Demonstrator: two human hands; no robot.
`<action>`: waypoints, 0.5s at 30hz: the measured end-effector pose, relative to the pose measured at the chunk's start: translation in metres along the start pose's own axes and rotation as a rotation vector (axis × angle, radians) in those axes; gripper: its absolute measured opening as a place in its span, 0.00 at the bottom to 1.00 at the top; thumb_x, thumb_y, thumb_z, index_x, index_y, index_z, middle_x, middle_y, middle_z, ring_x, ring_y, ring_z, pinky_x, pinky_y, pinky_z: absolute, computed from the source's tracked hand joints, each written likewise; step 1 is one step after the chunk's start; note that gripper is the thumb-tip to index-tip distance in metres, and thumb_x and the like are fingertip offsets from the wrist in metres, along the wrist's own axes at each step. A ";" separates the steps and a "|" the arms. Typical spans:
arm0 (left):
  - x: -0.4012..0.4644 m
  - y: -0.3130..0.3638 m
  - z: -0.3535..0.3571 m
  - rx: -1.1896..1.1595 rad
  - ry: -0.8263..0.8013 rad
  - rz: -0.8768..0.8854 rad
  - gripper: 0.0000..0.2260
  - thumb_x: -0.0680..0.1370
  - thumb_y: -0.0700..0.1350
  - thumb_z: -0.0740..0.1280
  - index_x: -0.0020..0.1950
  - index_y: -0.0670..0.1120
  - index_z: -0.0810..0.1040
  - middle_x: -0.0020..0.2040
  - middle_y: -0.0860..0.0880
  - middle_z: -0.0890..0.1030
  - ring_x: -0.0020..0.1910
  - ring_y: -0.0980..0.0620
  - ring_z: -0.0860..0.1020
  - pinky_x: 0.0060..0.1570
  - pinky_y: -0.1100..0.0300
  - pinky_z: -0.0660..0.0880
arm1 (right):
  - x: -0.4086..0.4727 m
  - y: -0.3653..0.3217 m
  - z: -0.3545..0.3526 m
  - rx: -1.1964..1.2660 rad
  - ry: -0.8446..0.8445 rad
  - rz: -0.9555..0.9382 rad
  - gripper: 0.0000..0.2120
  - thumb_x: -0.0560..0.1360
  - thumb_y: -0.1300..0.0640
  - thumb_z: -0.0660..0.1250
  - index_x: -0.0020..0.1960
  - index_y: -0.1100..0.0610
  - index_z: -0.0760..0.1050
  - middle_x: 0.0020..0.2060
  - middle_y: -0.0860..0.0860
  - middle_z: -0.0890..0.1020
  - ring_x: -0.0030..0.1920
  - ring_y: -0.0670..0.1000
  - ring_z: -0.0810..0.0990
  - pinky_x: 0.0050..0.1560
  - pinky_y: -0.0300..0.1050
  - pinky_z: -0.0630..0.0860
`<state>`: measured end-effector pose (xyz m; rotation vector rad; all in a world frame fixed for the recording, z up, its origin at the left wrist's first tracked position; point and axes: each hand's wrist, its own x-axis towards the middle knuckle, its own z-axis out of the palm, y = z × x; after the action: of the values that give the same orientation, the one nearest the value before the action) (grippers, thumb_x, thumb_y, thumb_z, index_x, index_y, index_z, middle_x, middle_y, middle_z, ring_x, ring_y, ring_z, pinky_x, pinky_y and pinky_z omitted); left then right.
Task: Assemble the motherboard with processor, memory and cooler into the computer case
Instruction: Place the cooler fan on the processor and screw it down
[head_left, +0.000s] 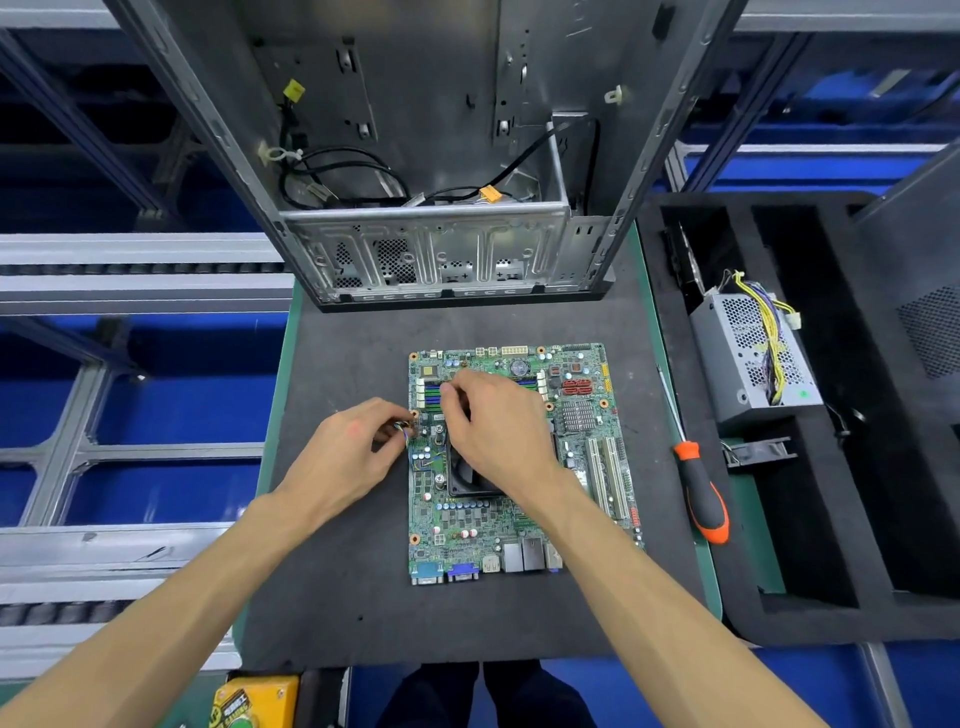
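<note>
A green motherboard lies flat on the dark mat, its port side towards me. A black cooler fan sits on the board's middle, mostly hidden under my right hand. That hand reaches over the cooler, and its fingertips pinch something small near the blue memory slots. My left hand is at the board's left edge and pinches the cooler's thin coloured wires. The open metal computer case lies behind the board, with loose black cables inside.
An orange-and-black screwdriver lies to the right of the board on the mat. A black foam tray at the right holds a grey power supply with yellow wires. A yellow button box sits at the near edge.
</note>
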<state>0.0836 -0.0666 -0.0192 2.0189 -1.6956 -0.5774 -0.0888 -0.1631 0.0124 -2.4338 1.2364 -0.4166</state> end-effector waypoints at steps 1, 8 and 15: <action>-0.001 -0.001 -0.001 -0.015 0.001 -0.008 0.07 0.77 0.44 0.71 0.54 0.51 0.81 0.46 0.59 0.81 0.42 0.63 0.80 0.47 0.70 0.73 | 0.000 0.000 0.000 0.007 -0.007 0.001 0.14 0.83 0.50 0.58 0.40 0.52 0.73 0.33 0.45 0.78 0.35 0.50 0.77 0.33 0.44 0.59; -0.002 -0.002 0.000 0.005 -0.010 0.011 0.07 0.77 0.44 0.71 0.55 0.51 0.81 0.46 0.60 0.81 0.43 0.63 0.80 0.49 0.65 0.76 | 0.001 0.001 0.002 0.020 -0.030 0.007 0.15 0.83 0.49 0.57 0.40 0.51 0.71 0.33 0.45 0.77 0.34 0.50 0.75 0.33 0.44 0.64; 0.003 0.009 -0.002 0.125 -0.018 0.060 0.07 0.76 0.42 0.71 0.54 0.45 0.82 0.47 0.51 0.83 0.44 0.52 0.81 0.47 0.54 0.79 | 0.002 0.002 0.003 0.010 -0.020 0.000 0.14 0.83 0.50 0.57 0.40 0.51 0.71 0.32 0.44 0.77 0.33 0.48 0.75 0.32 0.43 0.64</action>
<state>0.0777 -0.0707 -0.0125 2.0448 -1.8377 -0.4817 -0.0878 -0.1648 0.0087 -2.4237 1.2237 -0.3957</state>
